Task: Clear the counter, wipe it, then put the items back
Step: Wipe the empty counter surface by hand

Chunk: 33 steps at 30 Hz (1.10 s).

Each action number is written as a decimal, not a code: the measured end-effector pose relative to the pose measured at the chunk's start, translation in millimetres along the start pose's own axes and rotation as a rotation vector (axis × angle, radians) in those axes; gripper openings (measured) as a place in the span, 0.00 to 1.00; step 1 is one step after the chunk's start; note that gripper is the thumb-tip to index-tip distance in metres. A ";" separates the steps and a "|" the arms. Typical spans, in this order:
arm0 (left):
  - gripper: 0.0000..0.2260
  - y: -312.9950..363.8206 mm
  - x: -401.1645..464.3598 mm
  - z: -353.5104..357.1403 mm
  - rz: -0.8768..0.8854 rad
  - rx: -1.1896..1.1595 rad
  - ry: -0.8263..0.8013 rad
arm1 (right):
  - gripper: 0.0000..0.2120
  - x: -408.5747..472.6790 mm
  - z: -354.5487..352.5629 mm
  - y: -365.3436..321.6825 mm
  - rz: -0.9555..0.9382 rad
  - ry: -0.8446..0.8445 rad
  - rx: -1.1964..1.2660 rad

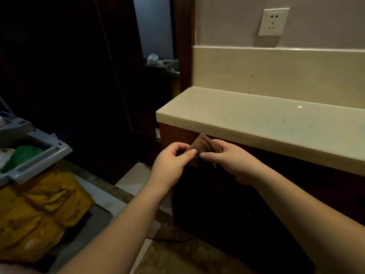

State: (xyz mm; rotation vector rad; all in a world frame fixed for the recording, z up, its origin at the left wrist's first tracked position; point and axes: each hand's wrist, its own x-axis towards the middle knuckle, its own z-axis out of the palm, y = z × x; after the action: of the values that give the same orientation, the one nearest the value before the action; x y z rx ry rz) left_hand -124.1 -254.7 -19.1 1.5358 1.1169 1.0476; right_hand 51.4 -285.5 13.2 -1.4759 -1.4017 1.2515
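grip: left hand (171, 163) and right hand (227, 161) both pinching brown cloth (203, 147) | cloth: held in air just below bench (256, 123) front edge near left corner | handling: likely soft, light, limp; best bunched flat under palm for wiping

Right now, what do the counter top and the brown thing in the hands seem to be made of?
Counter top: probably polished stone or a stone-like composite; pale cream, faintly veined, with a glossy light spot. Brown thing: seemingly soft cloth; it folds and bunches where the left hand and right hand pinch it.
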 end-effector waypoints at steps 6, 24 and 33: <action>0.03 5.8 87.3 -2.9 0.016 -0.052 0.072 | 0.16 93.1 -30.9 -26.8 -0.165 0.073 -0.428; 0.20 -67.5 265.0 -49.6 -0.204 0.272 0.443 | 0.09 354.7 -95.6 -76.4 -0.232 0.115 -0.842; 0.15 -83.5 279.3 -68.3 -0.175 0.054 0.192 | 0.04 399.7 -75.8 -47.9 -0.202 0.176 -0.956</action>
State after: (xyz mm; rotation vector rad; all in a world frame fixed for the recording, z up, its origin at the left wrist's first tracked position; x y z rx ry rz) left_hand -142.2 41.9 -56.4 1.3719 1.3958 1.0690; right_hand 83.3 122.9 14.7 -1.8988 -2.0875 0.2696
